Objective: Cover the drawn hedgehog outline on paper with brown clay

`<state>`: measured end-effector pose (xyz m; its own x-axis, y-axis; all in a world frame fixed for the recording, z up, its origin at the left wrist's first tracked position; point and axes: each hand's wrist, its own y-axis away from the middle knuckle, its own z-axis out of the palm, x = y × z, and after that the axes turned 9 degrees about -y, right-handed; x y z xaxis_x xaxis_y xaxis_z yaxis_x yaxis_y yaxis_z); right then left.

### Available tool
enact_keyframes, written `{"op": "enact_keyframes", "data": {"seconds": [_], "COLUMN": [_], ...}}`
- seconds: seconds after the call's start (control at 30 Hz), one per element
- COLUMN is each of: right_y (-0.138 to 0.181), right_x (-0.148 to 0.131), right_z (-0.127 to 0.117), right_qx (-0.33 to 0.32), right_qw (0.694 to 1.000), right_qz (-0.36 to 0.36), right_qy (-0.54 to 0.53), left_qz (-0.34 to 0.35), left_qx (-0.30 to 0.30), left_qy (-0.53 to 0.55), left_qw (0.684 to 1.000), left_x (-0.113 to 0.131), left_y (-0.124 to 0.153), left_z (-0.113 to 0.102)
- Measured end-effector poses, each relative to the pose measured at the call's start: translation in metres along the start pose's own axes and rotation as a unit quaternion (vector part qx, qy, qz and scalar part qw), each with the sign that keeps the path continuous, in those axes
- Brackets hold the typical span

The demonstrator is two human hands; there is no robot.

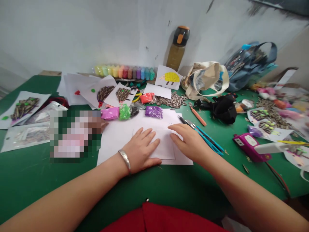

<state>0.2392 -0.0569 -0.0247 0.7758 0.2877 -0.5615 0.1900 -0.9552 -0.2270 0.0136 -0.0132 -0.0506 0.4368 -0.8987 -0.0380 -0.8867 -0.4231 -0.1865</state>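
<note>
A small white sheet of paper (pixel 166 145) lies on a larger white sheet (pixel 113 135) in front of me. My left hand (pixel 142 149) rests flat on the small sheet's left part, fingers spread, a silver bracelet at the wrist. At that sheet's right edge, my right hand (pixel 187 140) is lowered with its fingers stretched out and apart. Neither hand grips anything. Just beyond the paper sit packets of clay: pink (pixel 110 113), green (pixel 125 111) and purple (pixel 154 112). Close to my right hand lie blue-handled scissors (pixel 209 138).
Sunflower seeds (pixel 172 100) are heaped behind the packets, near a yellow hedgehog drawing (pixel 170 77). An orange-lidded bottle (pixel 178 48) stands against the wall. To the right are an orange cutter (pixel 198 116), a black pouch (pixel 223 108) and a magenta device (pixel 252 146) with a cable.
</note>
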Motion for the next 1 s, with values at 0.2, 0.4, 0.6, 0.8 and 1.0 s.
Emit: {"op": "enact_keyframes", "data": {"seconds": [0.2,0.4,0.6,0.8,1.0], "right_y": [-0.042,-0.043,-0.033,-0.029,-0.025], "right_x": [-0.006,-0.002,0.008,-0.004,-0.020], "right_z": [0.009,0.011,0.002,0.016,0.036], "right_qx": [-0.099,-0.125,0.032,0.124,0.095], "right_qw": [0.992,0.981,0.927,0.804,0.785], "right_qz": [0.068,0.144,0.232,0.258,0.255], "right_qy": [0.029,-0.029,-0.292,-0.522,-0.557], "left_qz": [0.065,0.063,-0.040,-0.338,-0.411], "left_qx": [0.114,0.201,0.282,0.243,0.118], "left_qy": [-0.014,-0.013,0.051,0.419,0.622], "left_qw": [0.991,0.977,0.957,0.807,0.655], "left_x": [0.001,-0.007,-0.017,-0.025,-0.027], "left_y": [0.002,0.002,0.009,0.006,-0.002], "left_z": [-0.002,-0.010,-0.026,-0.023,-0.026]}}
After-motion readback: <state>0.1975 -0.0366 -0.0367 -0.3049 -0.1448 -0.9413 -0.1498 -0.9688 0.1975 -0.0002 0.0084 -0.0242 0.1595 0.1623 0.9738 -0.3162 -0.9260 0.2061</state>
